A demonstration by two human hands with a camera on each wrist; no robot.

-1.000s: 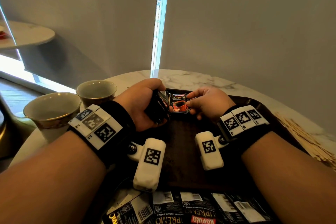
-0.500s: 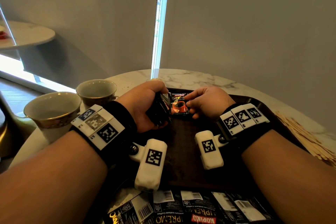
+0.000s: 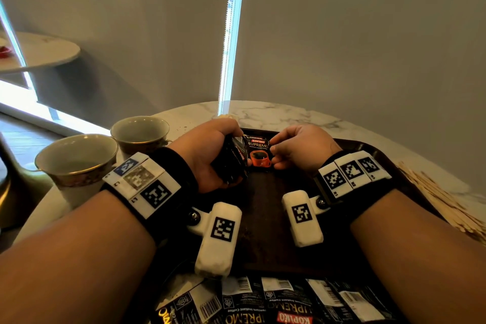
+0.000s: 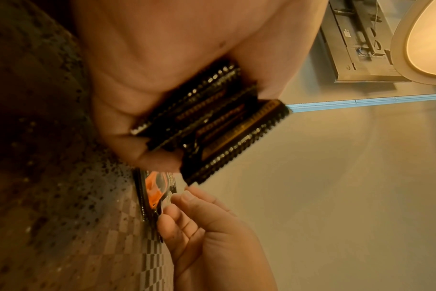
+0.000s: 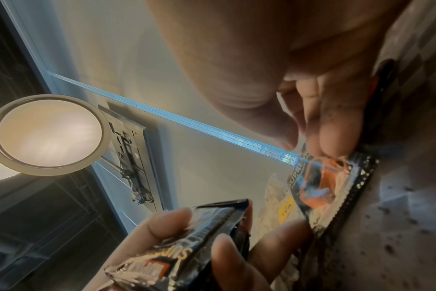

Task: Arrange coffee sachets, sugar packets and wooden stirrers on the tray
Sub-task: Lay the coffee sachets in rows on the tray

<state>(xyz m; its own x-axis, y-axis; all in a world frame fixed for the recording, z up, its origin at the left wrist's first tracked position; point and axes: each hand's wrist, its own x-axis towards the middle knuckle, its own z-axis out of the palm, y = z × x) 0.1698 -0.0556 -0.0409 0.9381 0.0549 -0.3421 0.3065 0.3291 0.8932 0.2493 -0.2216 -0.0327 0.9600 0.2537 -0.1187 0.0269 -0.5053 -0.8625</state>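
My left hand (image 3: 210, 150) grips a stack of several black coffee sachets (image 3: 231, 160) upright over the far left of the dark brown tray (image 3: 263, 231). The left wrist view shows the stack's serrated ends (image 4: 212, 122) sticking out of the palm. Just right of it, a single Kopiko Supremo sachet (image 3: 259, 152) lies face up at the tray's far edge. My right hand (image 3: 297, 147) pinches the right side of that single sachet (image 5: 329, 185) with curled fingertips (image 5: 336, 128). A pile of wooden stirrers (image 3: 441, 200) lies on the table right of the tray.
Two gold-rimmed cups (image 3: 76, 160) (image 3: 140, 131) stand on the marble table (image 3: 276, 113) left of the tray. A row of several more coffee sachets (image 3: 263, 302) lies at the near edge. A pale packet with a yellow label (image 5: 284, 208) lies beyond the tray. A wall is close behind.
Both hands have shifted a little farther away. The single sachet in my right hand has gone down toward the tray's far edge and now lies flatter.
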